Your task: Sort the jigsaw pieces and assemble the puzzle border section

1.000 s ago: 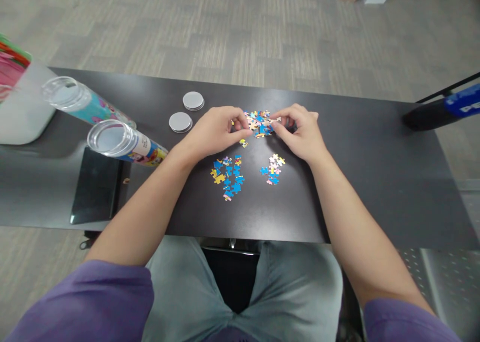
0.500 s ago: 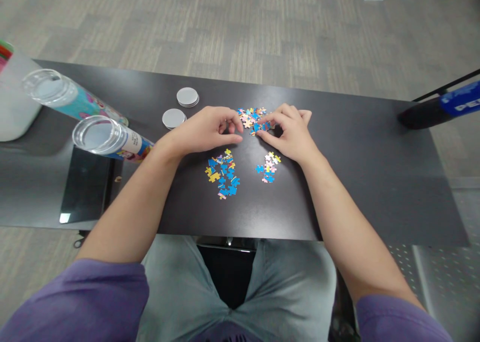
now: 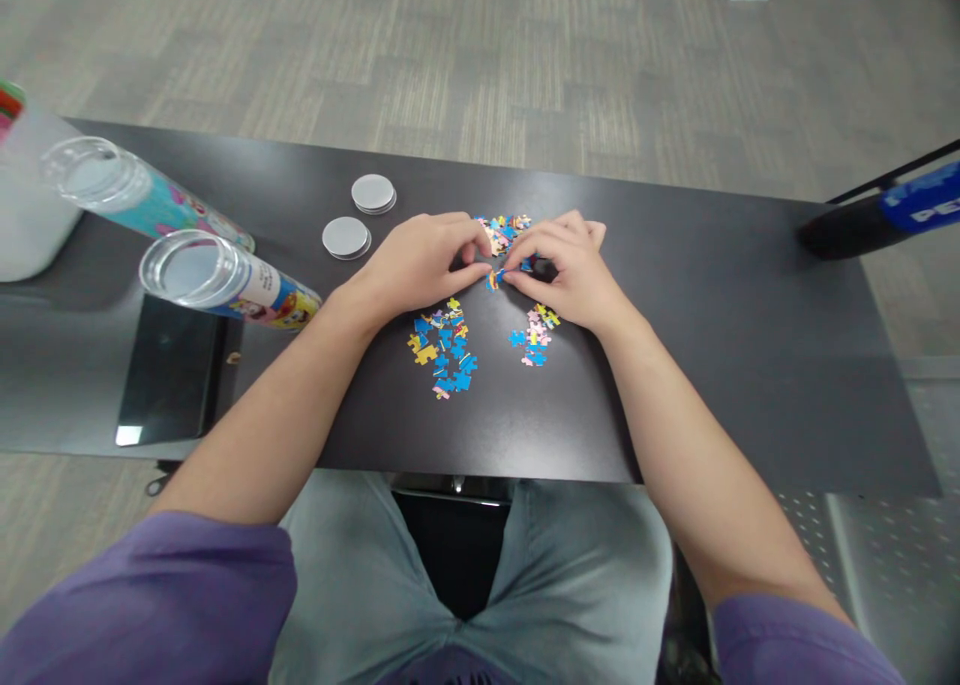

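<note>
Between my two hands, a small blue and orange jigsaw piece (image 3: 493, 280) is held just above or on the table. My right hand (image 3: 566, 270) pinches it from the right with thumb and fingertips. From the left, my left hand (image 3: 435, 260) has its thumb and forefinger closed at the piece's other edge. Behind the fingertips lies a pile of mixed jigsaw pieces (image 3: 504, 230), partly covered by the right hand. Nearer me are a loose group of mostly blue and yellow pieces (image 3: 444, 350) and a smaller pink, blue and yellow group (image 3: 536, 337).
Two stacks of grey discs (image 3: 373, 192) (image 3: 346, 236) lie beyond my left forearm. Two clear-topped picture tubes (image 3: 247, 280) (image 3: 154, 200), a dark tablet (image 3: 165, 385) and a white container (image 3: 34, 195) are on the left. A dark bottle with a blue label (image 3: 885, 215) is at far right.
My right hand has moved left from the far pile with a jigsaw piece. My left hand has shifted right and closed its fingers, so the fingertips nearly meet.
</note>
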A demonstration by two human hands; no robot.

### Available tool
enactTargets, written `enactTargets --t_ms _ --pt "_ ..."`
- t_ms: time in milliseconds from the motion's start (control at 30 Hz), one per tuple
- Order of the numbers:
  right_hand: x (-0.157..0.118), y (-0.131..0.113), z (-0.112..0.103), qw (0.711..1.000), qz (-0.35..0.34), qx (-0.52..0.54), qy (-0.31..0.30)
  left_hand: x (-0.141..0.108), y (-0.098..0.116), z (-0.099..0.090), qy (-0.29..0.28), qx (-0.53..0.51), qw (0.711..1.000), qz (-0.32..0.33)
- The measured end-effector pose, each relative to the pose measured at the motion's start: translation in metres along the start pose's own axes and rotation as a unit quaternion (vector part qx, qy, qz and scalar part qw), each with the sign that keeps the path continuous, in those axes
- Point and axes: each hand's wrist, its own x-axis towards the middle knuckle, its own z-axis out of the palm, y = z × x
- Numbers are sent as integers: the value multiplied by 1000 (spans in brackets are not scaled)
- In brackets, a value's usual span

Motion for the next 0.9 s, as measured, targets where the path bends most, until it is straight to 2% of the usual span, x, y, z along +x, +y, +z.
enactTargets --t_ms 100,333,500,700,900 --pt "0 -3 2 999 -7 38 -9 0 1 4 -11 -3 1000 17" --pt "3 8 6 979 18 202 27 0 3 -1 -31 -32 999 24" --pt "4 9 5 975 37 209 60 1 1 -1 -23 -36 999 8" --pt "8 17 13 949 -7 298 102 -2 -5 -7 -9 -38 999 -1" --pt "9 22 17 943 -28 303 133 -3 -8 -9 13 -43 999 -7"
